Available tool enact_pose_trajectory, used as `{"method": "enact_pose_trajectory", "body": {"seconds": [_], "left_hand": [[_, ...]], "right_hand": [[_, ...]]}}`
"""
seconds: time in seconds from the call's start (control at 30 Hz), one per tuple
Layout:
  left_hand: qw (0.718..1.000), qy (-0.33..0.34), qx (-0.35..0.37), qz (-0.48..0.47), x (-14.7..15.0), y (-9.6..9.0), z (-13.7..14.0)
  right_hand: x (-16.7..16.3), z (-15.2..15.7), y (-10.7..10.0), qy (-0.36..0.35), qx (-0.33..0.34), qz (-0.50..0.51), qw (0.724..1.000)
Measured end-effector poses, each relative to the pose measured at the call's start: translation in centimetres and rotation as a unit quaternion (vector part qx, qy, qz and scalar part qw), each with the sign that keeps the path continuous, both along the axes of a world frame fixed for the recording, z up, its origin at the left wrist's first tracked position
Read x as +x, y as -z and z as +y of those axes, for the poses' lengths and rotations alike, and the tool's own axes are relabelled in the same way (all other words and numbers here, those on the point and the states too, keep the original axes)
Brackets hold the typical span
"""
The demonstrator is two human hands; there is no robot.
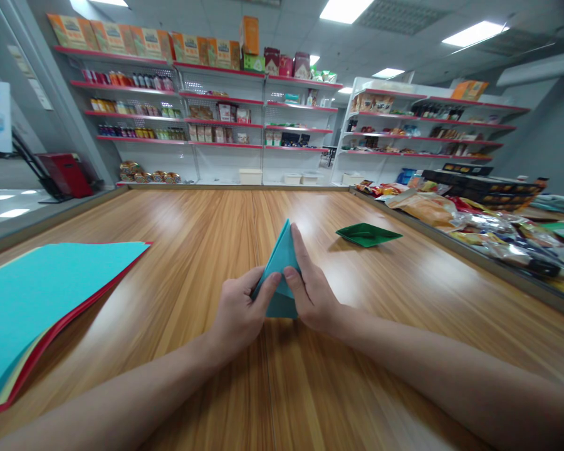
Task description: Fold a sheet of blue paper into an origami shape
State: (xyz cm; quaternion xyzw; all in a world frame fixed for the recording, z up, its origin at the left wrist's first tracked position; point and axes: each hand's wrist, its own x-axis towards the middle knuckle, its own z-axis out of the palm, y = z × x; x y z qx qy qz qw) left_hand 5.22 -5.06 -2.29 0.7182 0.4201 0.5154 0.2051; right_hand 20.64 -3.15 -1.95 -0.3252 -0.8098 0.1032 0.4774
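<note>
A folded blue paper (282,305) stands tilted between my two hands above the middle of the table, its pointed tip upward. My left hand (239,307) grips its left side, thumb on the near face and fingers curled behind. On the right side, my right hand (314,294) holds it with the thumb pressed on the near face and the index finger stretched along the edge toward the tip. Beyond my right hand, a green folded paper boat (368,234) rests on the table, touched by neither hand.
A stack of coloured paper sheets (61,288), blue on top, lies at the left of the wooden table (192,250). Packaged snacks (489,225) fill a raised-edge area along the right. Stocked shelves (225,122) stand behind the table's far edge.
</note>
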Motion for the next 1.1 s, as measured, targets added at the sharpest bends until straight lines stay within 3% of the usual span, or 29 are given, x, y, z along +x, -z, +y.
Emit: {"method": "enact_pose_trajectory", "body": {"seconds": [0.33,0.57,0.87,1.1], "left_hand": [[0.999,0.041,0.025,-0.019,0.3,0.1,-0.2],[0.996,0.074,-0.010,-0.040,0.0,0.1,-0.1],[0.996,0.080,-0.009,-0.036,0.1,0.2,0.0],[0.994,0.058,0.087,-0.014,0.3,0.3,-0.5]], "right_hand": [[0.2,0.2,-0.1,-0.005,0.041,-0.021,0.999],[0.1,-0.1,-0.7,-0.020,-0.029,0.029,0.999],[0.0,-0.1,-0.5,-0.027,0.003,0.004,1.000],[-0.2,-1.1,-0.6,-0.027,0.049,-0.023,0.998]]}}
